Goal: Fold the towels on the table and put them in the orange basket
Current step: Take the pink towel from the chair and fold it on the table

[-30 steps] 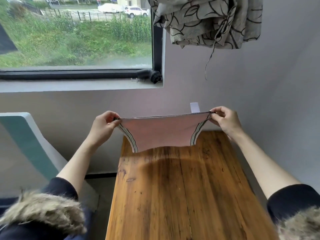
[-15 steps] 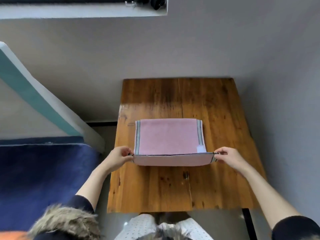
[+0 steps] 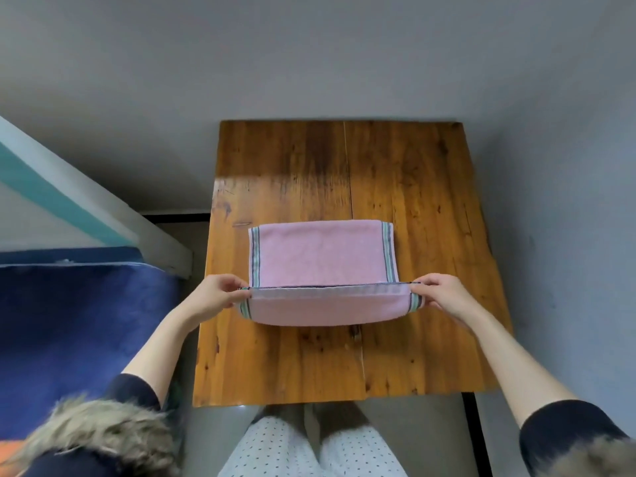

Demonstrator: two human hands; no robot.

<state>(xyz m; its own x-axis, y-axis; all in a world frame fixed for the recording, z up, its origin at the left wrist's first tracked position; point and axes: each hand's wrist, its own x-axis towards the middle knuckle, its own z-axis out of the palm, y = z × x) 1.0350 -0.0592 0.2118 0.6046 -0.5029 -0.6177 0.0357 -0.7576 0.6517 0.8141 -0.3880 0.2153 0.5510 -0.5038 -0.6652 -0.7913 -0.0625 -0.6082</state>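
Note:
A pink towel (image 3: pixel 320 253) with green and grey striped ends lies across the middle of the wooden table (image 3: pixel 413 187). Its far part rests flat on the wood; its near part curves up into a fold. My left hand (image 3: pixel 215 297) pinches the left corner of the top edge. My right hand (image 3: pixel 438 292) pinches the right corner. The edge is stretched taut between them, a little above the table. A sliver of orange (image 3: pixel 8 451) shows at the bottom left corner; I cannot tell if it is the basket.
The table stands against a grey wall (image 3: pixel 309 63). To the left are a blue mattress (image 3: pixel 79 325) and a white and teal slanted board (image 3: pixel 62 194). My legs in dotted trousers (image 3: pixel 309 445) stand at the table's near edge.
A second ago I held the towel up in the air facing the window. It has come down onto the table, and the edge I hold has moved a little toward me.

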